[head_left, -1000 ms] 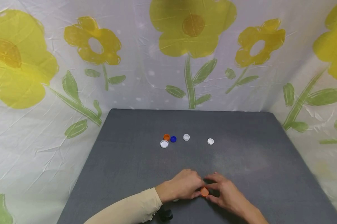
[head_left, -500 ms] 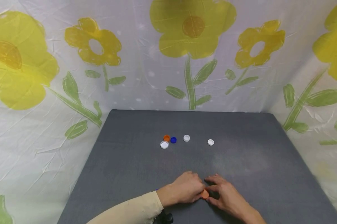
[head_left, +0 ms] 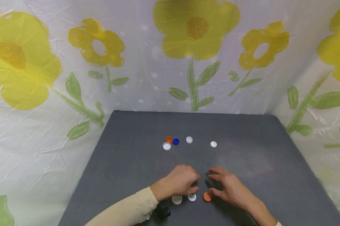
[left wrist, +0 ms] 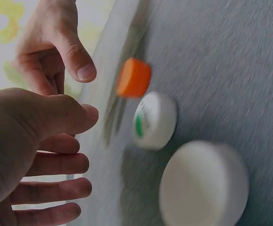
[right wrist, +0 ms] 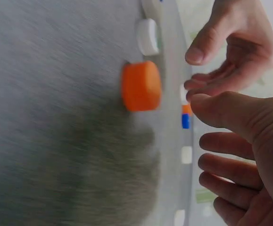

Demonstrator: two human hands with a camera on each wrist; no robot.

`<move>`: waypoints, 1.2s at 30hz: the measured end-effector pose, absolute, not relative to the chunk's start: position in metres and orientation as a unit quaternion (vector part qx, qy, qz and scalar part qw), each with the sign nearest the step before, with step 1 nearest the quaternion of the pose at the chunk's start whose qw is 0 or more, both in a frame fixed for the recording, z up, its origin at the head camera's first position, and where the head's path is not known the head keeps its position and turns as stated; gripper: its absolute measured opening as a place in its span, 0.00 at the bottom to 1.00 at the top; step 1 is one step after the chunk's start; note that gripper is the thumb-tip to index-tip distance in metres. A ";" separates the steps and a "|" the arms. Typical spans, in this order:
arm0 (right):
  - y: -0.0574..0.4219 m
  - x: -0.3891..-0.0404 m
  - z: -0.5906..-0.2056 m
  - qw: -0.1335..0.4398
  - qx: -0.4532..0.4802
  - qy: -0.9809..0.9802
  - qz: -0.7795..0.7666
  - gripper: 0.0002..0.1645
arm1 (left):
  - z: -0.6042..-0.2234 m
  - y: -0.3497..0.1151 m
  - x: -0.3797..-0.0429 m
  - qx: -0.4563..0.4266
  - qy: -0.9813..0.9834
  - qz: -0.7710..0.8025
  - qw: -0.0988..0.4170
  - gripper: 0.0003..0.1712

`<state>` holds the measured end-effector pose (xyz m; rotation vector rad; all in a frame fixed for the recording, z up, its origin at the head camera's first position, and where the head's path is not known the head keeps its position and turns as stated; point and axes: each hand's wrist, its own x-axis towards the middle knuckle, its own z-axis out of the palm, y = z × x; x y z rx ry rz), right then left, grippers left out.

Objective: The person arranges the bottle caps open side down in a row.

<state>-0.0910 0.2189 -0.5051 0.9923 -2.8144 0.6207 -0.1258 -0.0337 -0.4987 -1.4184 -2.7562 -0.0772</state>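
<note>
Three bottle caps lie in a row on the grey table top near me: an orange cap (head_left: pixel 207 197), a white cap with green print (head_left: pixel 192 197) and a larger off-white cap (head_left: pixel 177 200). My left hand (head_left: pixel 179 180) hovers just beyond the white caps, partly covering the printed one in the head view. Beyond and right of the orange cap is my right hand (head_left: pixel 229 185), thumb nearest to it. In both wrist views the fingers are apart and hold nothing. The right wrist view shows the orange cap (right wrist: pixel 142 86) separate from the right hand.
Farther back lie another orange cap (head_left: pixel 169 139), a blue cap (head_left: pixel 176 142) and white caps (head_left: pixel 167 146), (head_left: pixel 189 140), (head_left: pixel 213 144). A black object (head_left: pixel 163 212) shows below the left sleeve. A flowered curtain (head_left: pixel 147 62) surrounds the grey table (head_left: pixel 130 135).
Both hands have let go of the orange cap and moved up and away from it; the left hand also shifted left. The two white caps near the left hand have come into sight.
</note>
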 end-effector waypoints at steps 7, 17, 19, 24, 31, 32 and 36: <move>0.205 -0.118 -0.494 0.091 0.356 -0.911 0.187 0.25 | -0.489 -0.063 -0.139 -0.414 -0.909 -0.034 0.046 0.19; 0.179 -0.154 -0.478 0.130 0.397 -0.890 0.181 0.22 | -0.473 -0.106 -0.158 -0.361 -0.929 -0.055 0.056 0.21; 0.173 -0.161 -0.475 0.127 0.393 -0.894 0.177 0.21 | -0.472 -0.115 -0.162 -0.351 -0.933 -0.060 0.061 0.21; 0.159 -0.177 -0.473 0.113 0.386 -0.899 0.177 0.22 | -0.471 -0.134 -0.171 -0.317 -0.942 -0.080 0.076 0.22; 0.134 -0.196 -0.474 0.111 0.395 -0.898 0.161 0.23 | -0.466 -0.149 -0.184 -0.266 -0.955 -0.111 0.067 0.25; 0.130 -0.199 -0.475 0.113 0.396 -0.898 0.155 0.23 | -0.466 -0.151 -0.186 -0.261 -0.957 -0.110 0.067 0.25; 0.115 -0.209 -0.479 0.111 0.404 -0.895 0.152 0.23 | -0.468 -0.154 -0.193 -0.252 -0.959 -0.109 0.070 0.25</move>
